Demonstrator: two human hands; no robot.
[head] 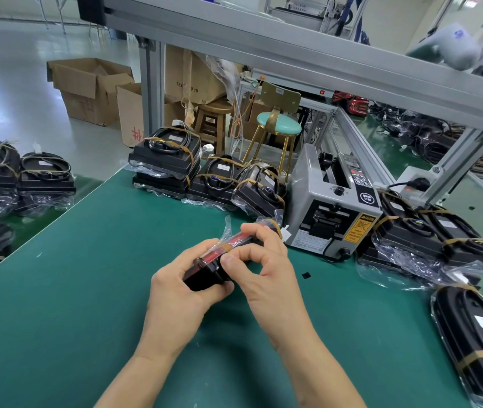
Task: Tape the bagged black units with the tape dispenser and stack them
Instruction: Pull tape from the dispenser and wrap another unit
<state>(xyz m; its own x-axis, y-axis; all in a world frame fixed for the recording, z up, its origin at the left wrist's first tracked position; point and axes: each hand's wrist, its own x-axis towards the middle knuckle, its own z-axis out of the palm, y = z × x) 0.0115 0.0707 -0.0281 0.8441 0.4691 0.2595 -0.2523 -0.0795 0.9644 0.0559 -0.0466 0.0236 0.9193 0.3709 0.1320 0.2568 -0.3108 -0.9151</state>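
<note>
Green matte mat (93, 290) covers the bench, smooth w/ a faint sheen. Mid-bench, a bagged black unit (222, 257) is held up off the mat on its edge: hard glossy black plastic, a red strip along the top, crinkly clear film round it, tan tape bands across.

Left hand (181, 290) grips the near end from below, fingers curled round the black body, thumb on top. Right hand (266, 269) is over the far half, fingers bent and clamped on the unit; thumb tip presses a tan tape band near the middle.

Just behind, apart from the hands, sits the tape dispenser (331, 201): boxy grey metal, black control panel, yellow caution label on front, black cable at its base.

Taped units (163, 163) stacked 2 high at the back edge, others (440, 234) right of the dispenser, all shiny film w/ coiled black cords under tan bands. One more (475, 334) lies flat near the right edge, white label up. Beyond the bench: round mint-cushioned stool (278, 125) on gold legs, brown cardboard boxes (90, 86).
</note>
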